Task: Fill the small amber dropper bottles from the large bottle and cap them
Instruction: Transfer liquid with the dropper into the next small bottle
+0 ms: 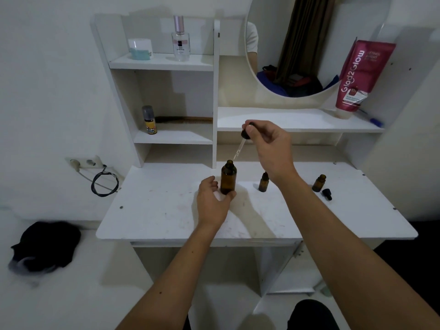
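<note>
Middle of the frame: the left hand is wrapped around the base of the big amber bottle, which stands open on the white desk. The right hand pinches a dropper by its black bulb, with the glass tip just above the bottle's mouth. To the right are two small amber bottles, one capped and one open, with a loose black cap next to the open one.

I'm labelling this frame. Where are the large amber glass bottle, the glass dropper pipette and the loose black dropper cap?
large amber glass bottle [228,179]: head view, middle of its body.
glass dropper pipette [240,150]: head view, mid-tube.
loose black dropper cap [327,194]: head view, its middle, lying on the desk.
</note>
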{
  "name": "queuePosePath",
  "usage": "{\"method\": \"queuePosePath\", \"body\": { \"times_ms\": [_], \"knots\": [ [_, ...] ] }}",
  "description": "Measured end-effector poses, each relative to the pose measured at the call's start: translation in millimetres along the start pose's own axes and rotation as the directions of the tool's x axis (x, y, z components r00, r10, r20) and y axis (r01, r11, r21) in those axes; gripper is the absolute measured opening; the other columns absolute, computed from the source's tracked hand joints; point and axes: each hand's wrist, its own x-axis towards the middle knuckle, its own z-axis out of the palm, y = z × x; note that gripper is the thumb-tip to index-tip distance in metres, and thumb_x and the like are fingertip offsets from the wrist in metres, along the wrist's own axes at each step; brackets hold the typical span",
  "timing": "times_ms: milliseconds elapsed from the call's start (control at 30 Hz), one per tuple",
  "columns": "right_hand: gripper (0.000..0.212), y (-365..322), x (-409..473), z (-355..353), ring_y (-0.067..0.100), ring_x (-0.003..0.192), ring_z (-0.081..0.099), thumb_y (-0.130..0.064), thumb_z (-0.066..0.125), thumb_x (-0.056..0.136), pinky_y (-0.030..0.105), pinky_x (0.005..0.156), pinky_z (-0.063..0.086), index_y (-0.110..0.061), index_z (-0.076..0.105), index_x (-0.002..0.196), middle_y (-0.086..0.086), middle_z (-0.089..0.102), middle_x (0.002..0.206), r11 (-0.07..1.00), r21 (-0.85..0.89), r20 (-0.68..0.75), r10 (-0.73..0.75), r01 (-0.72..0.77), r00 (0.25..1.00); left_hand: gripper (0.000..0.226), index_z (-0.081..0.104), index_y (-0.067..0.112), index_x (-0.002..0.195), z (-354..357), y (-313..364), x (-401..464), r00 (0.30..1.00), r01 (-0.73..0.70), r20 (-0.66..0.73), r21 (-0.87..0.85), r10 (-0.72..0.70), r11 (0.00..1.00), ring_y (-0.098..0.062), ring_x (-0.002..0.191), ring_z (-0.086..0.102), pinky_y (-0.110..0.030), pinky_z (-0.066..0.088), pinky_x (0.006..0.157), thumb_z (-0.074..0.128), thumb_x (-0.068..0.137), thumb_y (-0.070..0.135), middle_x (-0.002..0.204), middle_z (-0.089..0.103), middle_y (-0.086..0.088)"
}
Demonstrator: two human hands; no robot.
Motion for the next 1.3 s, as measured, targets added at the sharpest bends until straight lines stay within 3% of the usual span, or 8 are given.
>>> {"method": "queuePosePath", "body": {
  "times_ms": [167,333,500,733,933,1033,1133,1300],
  "knots": [
    [0.021,-3,-11,-36,0.009,0.107,0.076,-0.008,0.070,0.100,0.022,0.097,0.058,-0.006,0.073,0.121,0.006,0.079,0.114,0.999,0.038,-0.071,-0.010,0.013,0.997,0.055,0.053,0.027,0.124,10,2,-26,0.998,-0.019,-0.055,-0.063,0.016,0.998,-0.007,0.101,0.062,-0.008,0.045,0.080,0.087,0.081,0.034,0.116,0.062,0.012],
    [0.017,9,-28,-87,0.021,0.098,0.078,-0.013,0.073,0.099,0.035,0.097,0.060,-0.012,0.077,0.115,-0.002,0.081,0.104,0.999,-0.036,-0.166,0.035,-0.042,0.985,0.046,0.060,0.024,0.120,35,14,-44,0.994,-0.054,0.090,-0.075,0.061,0.996,-0.005,0.098,0.065,-0.021,0.056,0.090,0.085,0.082,0.035,0.108,0.067,0.011],
    [0.020,19,-35,-129,0.007,0.096,0.078,-0.013,0.073,0.098,0.018,0.078,0.059,-0.010,0.076,0.118,-0.006,0.080,0.097,0.994,-0.055,-0.262,0.079,-0.096,0.962,0.048,0.063,0.019,0.128,73,30,-52,0.945,-0.134,0.290,-0.071,0.149,0.988,-0.005,0.109,0.064,-0.020,0.053,0.098,0.082,0.086,0.031,0.123,0.068,0.006],
    [0.013,25,-30,-152,0.043,0.095,0.072,-0.017,0.072,0.100,0.073,0.081,0.054,-0.019,0.076,0.113,-0.007,0.082,0.095,0.987,-0.078,-0.320,0.111,-0.143,0.941,0.062,0.052,0.021,0.146,131,43,-41,0.940,-0.178,0.303,0.038,0.159,0.983,-0.016,0.136,0.051,-0.039,0.044,0.115,0.077,0.091,0.033,0.149,0.055,0.003],
    [0.017,42,-16,-155,0.012,0.096,0.079,-0.014,0.071,0.100,0.029,0.085,0.063,-0.010,0.075,0.117,-0.002,0.082,0.097,0.991,-0.048,-0.303,0.106,-0.126,0.947,0.057,0.052,0.014,0.147,157,53,-24,0.944,-0.221,0.268,0.080,0.192,0.972,-0.019,0.136,0.051,-0.037,0.042,0.115,0.072,0.095,0.027,0.148,0.056,-0.002],
    [0.017,54,-11,-154,0.007,0.084,0.078,-0.013,0.071,0.100,0.013,0.066,0.056,-0.009,0.075,0.116,0.003,0.082,0.097,0.991,-0.037,-0.275,0.110,-0.125,0.955,0.053,0.055,0.013,0.144,164,54,-15,0.942,-0.235,0.265,0.080,0.206,0.969,-0.018,0.131,0.056,-0.039,0.046,0.112,0.071,0.096,0.026,0.143,0.060,-0.003],
    [0.016,66,-11,-151,0.002,0.069,0.072,-0.014,0.071,0.100,0.008,0.055,0.048,-0.009,0.075,0.114,0.005,0.081,0.098,0.987,-0.051,-0.263,0.133,-0.152,0.956,0.043,0.062,0.014,0.137,168,53,-10,0.938,-0.258,0.253,0.048,0.238,0.965,-0.013,0.120,0.062,-0.035,0.050,0.107,0.072,0.096,0.024,0.131,0.067,0.001],
    [0.016,78,-15,-146,0.013,0.093,0.079,-0.012,0.072,0.099,0.021,0.087,0.059,-0.007,0.076,0.113,0.006,0.082,0.096,0.985,-0.087,-0.215,0.130,-0.152,0.968,0.028,0.068,0.015,0.126,169,50,-7,0.934,-0.286,0.226,0.003,0.278,0.958,-0.006,0.106,0.066,-0.027,0.053,0.100,0.068,0.098,0.019,0.115,0.072,0.007]
  ]
}}
